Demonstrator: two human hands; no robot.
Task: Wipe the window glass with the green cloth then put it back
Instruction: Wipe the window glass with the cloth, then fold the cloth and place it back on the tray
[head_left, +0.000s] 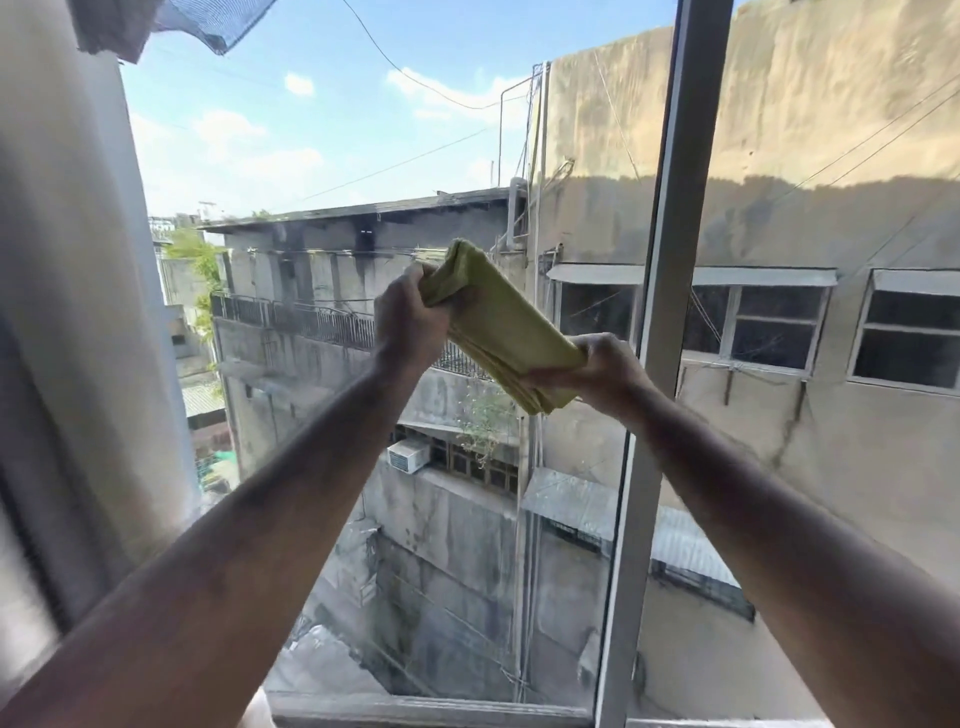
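Hands (410, 317) on folded green cloth (498, 322)

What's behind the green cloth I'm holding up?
Behind the green cloth, held by the left hand and right hand, is window glass showing a concrete building. The part directly behind the cloth is covered.
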